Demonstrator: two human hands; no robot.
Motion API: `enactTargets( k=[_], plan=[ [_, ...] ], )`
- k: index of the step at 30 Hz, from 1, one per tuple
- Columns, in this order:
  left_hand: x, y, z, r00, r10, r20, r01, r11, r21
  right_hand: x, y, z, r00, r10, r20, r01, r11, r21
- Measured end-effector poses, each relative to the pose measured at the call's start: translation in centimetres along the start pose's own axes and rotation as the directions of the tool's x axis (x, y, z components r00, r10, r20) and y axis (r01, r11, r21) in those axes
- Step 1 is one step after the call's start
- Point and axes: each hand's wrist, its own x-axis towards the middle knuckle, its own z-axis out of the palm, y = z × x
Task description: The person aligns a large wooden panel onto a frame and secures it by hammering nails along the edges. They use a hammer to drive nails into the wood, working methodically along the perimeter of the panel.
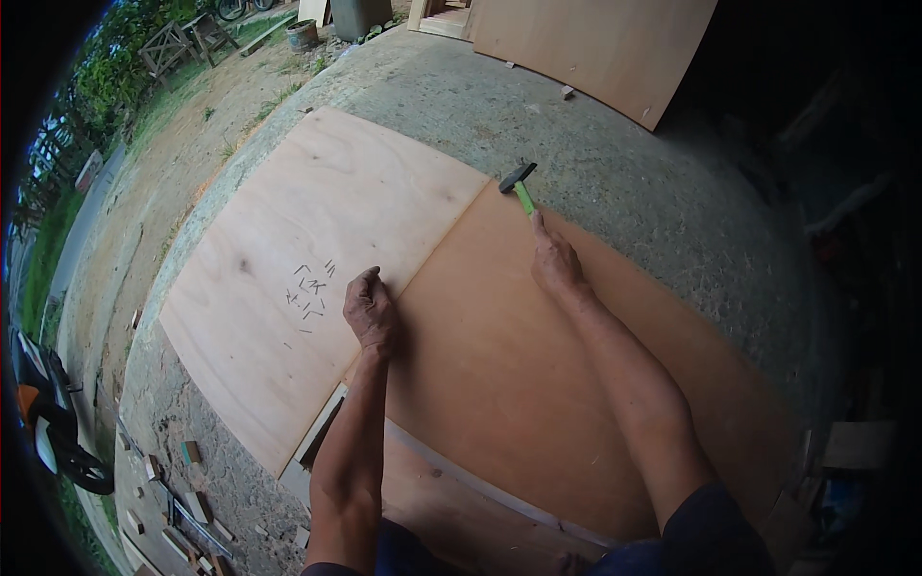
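Note:
My right hand (557, 261) grips the green handle of a hammer (524, 195), whose dark head is raised near the far edge of the boards. Close to the seam between two sheets, my left hand (370, 309) is held with its fingers curled together; whatever they may pinch is too small to make out. Several loose nails (309, 286) lie scattered left of that hand on the pale plywood sheet (245, 206). The reddish-brown plywood sheet (480, 355) meets the pale one along a straight seam and lies under my right forearm.
Concrete floor (624, 202) surrounds the boards. A large wooden panel (586, 53) stands at the back. Wood offcuts (197, 507) litter the floor at lower left. A motorcycle (58, 432) stands at far left, and a bucket (303, 36) sits at the back.

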Motion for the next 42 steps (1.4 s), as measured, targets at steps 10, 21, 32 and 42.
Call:
enactTargets(
  k=[10,21,32,42],
  plan=[
    [5.0,1.8,14.2,0.98,0.054,0.189,-0.005,0.969,-0.247,0.4,-2.2,-1.2,0.984,0.102,0.146,-0.111,0.993,0.051],
    [8.2,8.4,20.1,0.899,-0.051,0.436,-0.044,0.977,0.206,0.2,-1.1,-1.6,0.987,0.102,0.123,-0.126,0.969,0.211],
    [7.9,7.5,21.5,0.917,0.085,0.389,-0.216,0.927,0.308,0.2,-0.9,-1.6,0.996,0.043,-0.075,-0.007,0.906,0.424],
    [8.1,7.7,20.9,0.908,0.066,0.414,-0.217,0.919,0.329,1.5,-2.3,-3.8,0.997,-0.044,-0.063,0.053,0.989,0.14]
  ],
)
